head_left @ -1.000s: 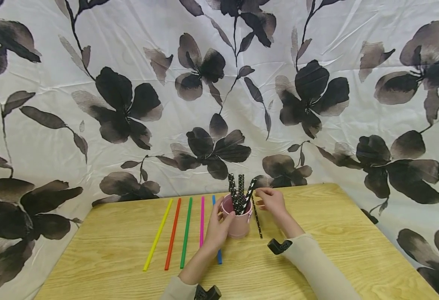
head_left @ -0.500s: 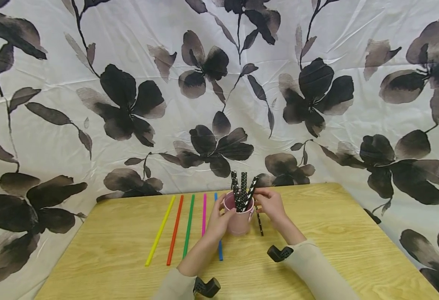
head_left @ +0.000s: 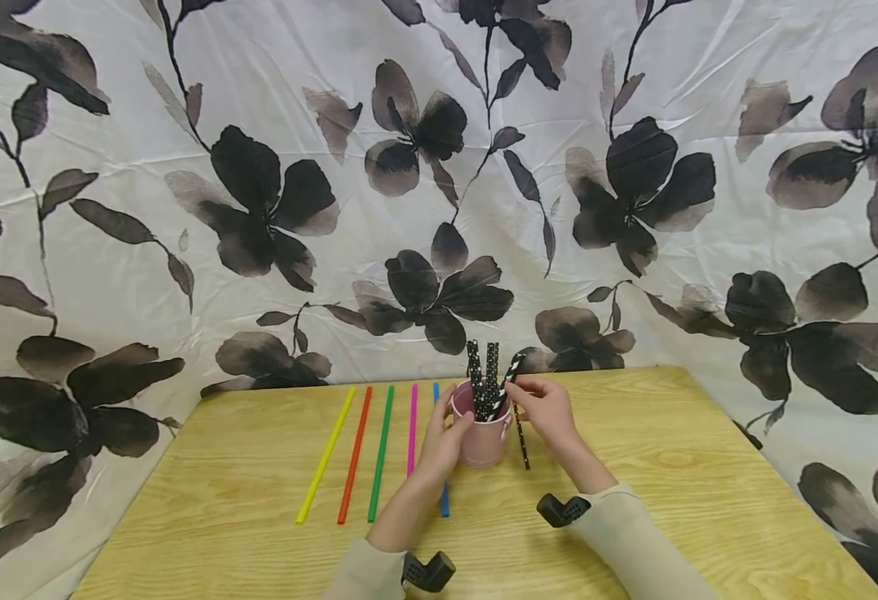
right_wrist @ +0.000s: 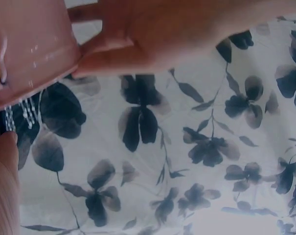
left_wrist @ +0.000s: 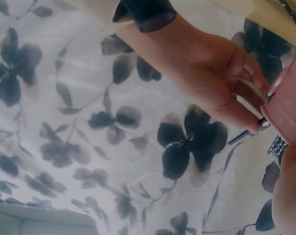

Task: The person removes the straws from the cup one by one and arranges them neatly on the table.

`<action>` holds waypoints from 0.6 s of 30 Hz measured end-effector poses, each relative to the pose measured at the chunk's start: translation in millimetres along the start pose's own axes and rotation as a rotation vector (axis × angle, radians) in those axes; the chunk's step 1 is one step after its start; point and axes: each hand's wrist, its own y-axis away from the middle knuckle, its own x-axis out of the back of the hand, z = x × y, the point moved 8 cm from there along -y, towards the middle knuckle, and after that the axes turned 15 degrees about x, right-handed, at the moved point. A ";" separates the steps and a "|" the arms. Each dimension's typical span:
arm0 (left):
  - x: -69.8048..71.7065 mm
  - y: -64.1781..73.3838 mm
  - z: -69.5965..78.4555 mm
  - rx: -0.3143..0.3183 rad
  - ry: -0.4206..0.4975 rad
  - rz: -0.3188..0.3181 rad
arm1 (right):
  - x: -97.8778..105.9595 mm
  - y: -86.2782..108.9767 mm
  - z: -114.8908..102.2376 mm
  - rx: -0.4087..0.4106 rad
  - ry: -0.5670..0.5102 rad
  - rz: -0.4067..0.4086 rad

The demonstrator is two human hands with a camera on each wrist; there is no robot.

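A small pink bucket [head_left: 484,446] stands on the table, and my left hand [head_left: 439,442] holds it by its left side, thumb near the front rim. Several black straws with white dots [head_left: 493,362] stand upright in it. A black-and-white striped straw [head_left: 515,367] leans against the right of the rim, pinched between the thumb and fingers of my right hand [head_left: 551,414]. The left wrist view shows that right hand [left_wrist: 211,78] with the straw [left_wrist: 239,137] at its fingertips beside the bucket [left_wrist: 292,105]. Just right of the bucket lies a thin dark dotted straw [head_left: 523,446].
Left of the bucket, yellow [head_left: 326,454], red [head_left: 354,454], green [head_left: 381,454], pink [head_left: 412,433] and blue [head_left: 445,502] straws lie side by side on the wooden table [head_left: 221,500]. My left forearm crosses over part of the blue one. A floral cloth [head_left: 333,208] hangs behind.
My right hand has moved left from beside the bucket to its rim, and its fingertips now pinch the striped straw. The left hand keeps its hold. The whole head view has shifted slightly.
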 end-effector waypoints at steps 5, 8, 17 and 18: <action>2.9 -4.8 -1.6 0.016 0.025 -0.013 | 5.4 -9.4 -9.7 0.033 -0.016 -0.023; 5.4 -15.4 -11.1 0.021 0.010 0.005 | 8.2 -16.9 -20.5 0.055 -0.036 -0.035; 7.3 -25.2 -10.4 -0.014 0.000 -0.009 | 17.3 -43.3 -50.6 0.139 -0.132 -0.032; 7.6 -26.0 -9.8 -0.016 0.001 -0.009 | 18.5 -46.6 -53.9 0.150 -0.138 -0.026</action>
